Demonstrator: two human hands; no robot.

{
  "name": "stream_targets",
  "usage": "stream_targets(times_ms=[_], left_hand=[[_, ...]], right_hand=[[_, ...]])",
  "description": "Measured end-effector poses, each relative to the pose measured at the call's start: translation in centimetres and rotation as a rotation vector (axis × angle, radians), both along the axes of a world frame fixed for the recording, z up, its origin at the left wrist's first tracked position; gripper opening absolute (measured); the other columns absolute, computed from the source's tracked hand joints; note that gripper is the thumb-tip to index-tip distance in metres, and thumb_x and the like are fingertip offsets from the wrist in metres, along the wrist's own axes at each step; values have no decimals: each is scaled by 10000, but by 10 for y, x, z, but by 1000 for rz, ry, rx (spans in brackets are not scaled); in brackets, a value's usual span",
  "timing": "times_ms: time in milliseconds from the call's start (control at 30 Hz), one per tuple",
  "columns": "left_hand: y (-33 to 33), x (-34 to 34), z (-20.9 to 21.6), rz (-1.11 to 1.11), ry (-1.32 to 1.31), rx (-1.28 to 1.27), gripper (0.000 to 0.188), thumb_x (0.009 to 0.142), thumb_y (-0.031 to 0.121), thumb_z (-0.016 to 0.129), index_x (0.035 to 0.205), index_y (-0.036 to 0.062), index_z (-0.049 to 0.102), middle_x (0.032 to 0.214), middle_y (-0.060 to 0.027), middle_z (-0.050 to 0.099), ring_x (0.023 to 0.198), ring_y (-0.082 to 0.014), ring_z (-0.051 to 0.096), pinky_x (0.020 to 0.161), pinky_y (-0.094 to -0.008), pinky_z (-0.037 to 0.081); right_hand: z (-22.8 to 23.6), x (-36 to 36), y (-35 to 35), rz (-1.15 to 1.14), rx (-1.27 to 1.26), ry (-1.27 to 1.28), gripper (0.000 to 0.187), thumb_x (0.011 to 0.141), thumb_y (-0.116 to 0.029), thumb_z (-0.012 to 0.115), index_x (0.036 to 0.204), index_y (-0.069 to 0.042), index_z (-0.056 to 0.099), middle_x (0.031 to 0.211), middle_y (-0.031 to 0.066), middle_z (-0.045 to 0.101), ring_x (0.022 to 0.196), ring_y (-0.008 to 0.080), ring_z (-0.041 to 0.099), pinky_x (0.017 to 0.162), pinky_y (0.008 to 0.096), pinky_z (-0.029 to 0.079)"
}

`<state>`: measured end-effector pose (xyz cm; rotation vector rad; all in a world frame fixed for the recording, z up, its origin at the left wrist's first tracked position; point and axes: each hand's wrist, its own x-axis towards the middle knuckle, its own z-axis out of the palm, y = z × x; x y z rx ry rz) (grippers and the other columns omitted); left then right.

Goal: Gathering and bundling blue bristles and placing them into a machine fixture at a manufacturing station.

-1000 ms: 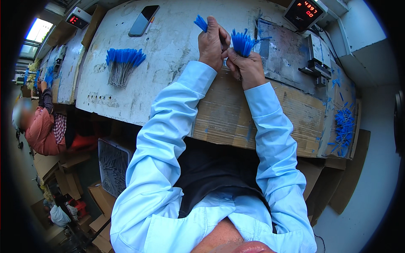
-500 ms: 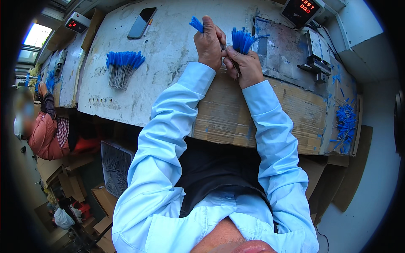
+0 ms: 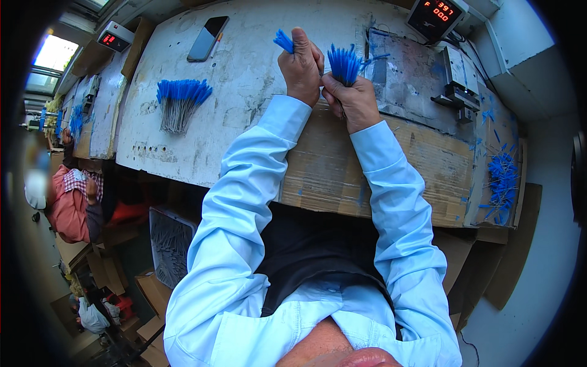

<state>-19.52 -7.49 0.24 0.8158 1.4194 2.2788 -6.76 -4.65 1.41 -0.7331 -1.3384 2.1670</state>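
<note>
My left hand (image 3: 301, 67) is closed around a small bunch of blue-tipped metal pins (image 3: 283, 41), whose blue ends stick out above my thumb. My right hand (image 3: 353, 103) grips a larger bundle of the same blue-tipped pins (image 3: 344, 63), fanned upward. Both hands touch each other over the worn white worktop (image 3: 244, 79). The pins' metal shafts are hidden inside my fists.
A loose bundle of blue-tipped pins (image 3: 179, 103) lies at the left of the worktop, a dark phone (image 3: 207, 38) behind it. A grey metal fixture (image 3: 455, 82) and a red-digit counter (image 3: 436, 15) stand at the right. Scattered blue pins (image 3: 502, 186) lie at the right edge. Another person (image 3: 70, 199) sits at the left.
Both hands have stayed together at the same spot, shifting slightly as they work the pins. The person at the left has moved a little.
</note>
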Motion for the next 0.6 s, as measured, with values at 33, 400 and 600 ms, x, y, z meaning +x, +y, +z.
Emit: stream_targets(times_ms=[33,400,600], left_hand=[[-1,0,2,3,1,7,629,978,628,439,621,114,502,526,-23,515,457,-115,501,440,-237,384],[-8,2,9,-138,-275,-100,381,1005,375,572,977,24,718,762,-54,688,436,-59,416,397,-219,274],[-8,2,9,-192,-244,-121,244,926,267,723,948,24,736,623,6,630,402,-43,388,388,-214,256]], right_hand=[[0,1,1,4,5,4,149,926,-189,712,917,-41,694,651,13,618,467,62,495,404,203,334],[5,6,13,-224,199,18,107,924,-134,712,916,-32,742,665,-3,617,544,52,496,476,204,338],[7,8,18,-250,207,21,96,907,-122,732,918,-29,755,665,3,620,546,55,495,473,206,337]])
